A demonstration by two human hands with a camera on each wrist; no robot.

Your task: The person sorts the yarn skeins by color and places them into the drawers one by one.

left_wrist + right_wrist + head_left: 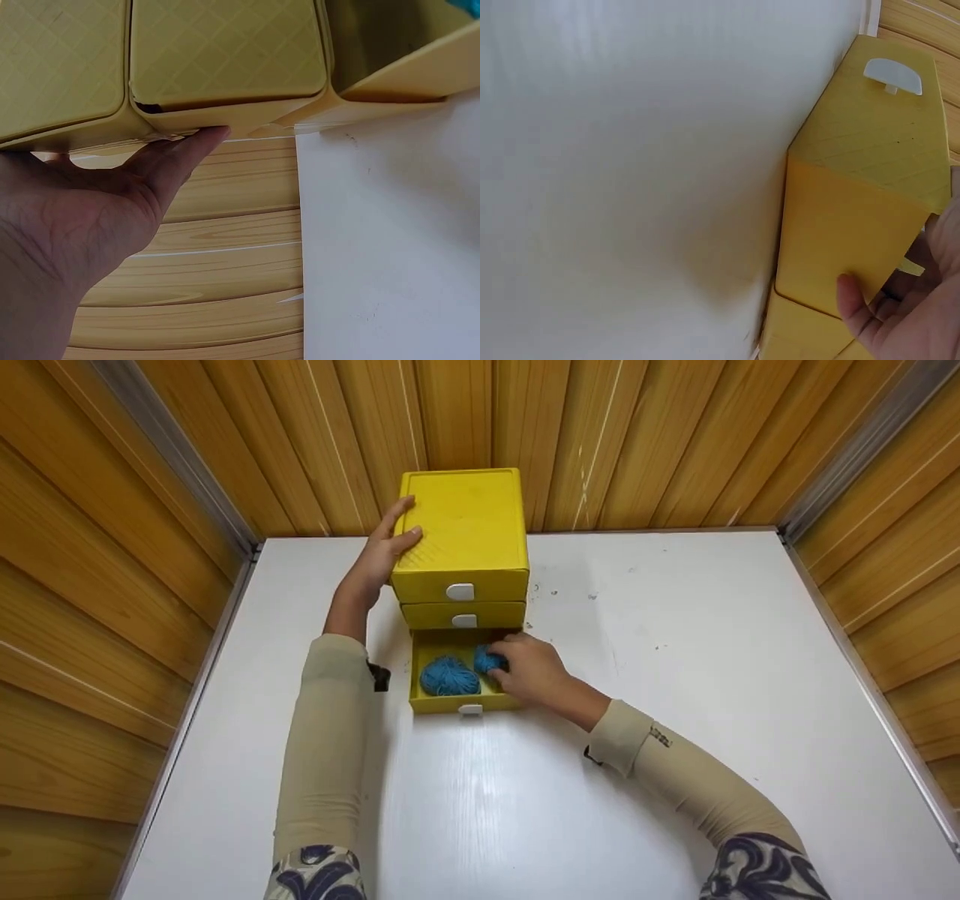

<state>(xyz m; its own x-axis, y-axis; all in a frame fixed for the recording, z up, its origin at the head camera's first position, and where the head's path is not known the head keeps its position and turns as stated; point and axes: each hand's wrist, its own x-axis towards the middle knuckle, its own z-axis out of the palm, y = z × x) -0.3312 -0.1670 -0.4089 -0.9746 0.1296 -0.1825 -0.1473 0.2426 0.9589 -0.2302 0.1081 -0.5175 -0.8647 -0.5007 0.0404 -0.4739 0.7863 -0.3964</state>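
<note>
A yellow drawer unit [465, 521] stands at the back of the table, its bottom drawer [442, 705] pulled out. My left hand [376, 556] rests against the unit's left side, with fingertips over the top edge. In the left wrist view the left hand [90, 206] has its fingers extended along the wall of the unit. Over the open drawer, my right hand [531, 666] grips a small blue yarn ball [487, 658]. A larger blue yarn ball [448, 676] lies beside it in the drawer. The right wrist view shows the right hand [919, 311] reaching over the drawer's side wall.
Two upper drawers with white handles [460, 592] are pushed in above the open one. A wood-patterned wall [637, 442] stands right behind the unit. The white table [675, 645] extends to both sides, with metal edging [180, 720] at the left.
</note>
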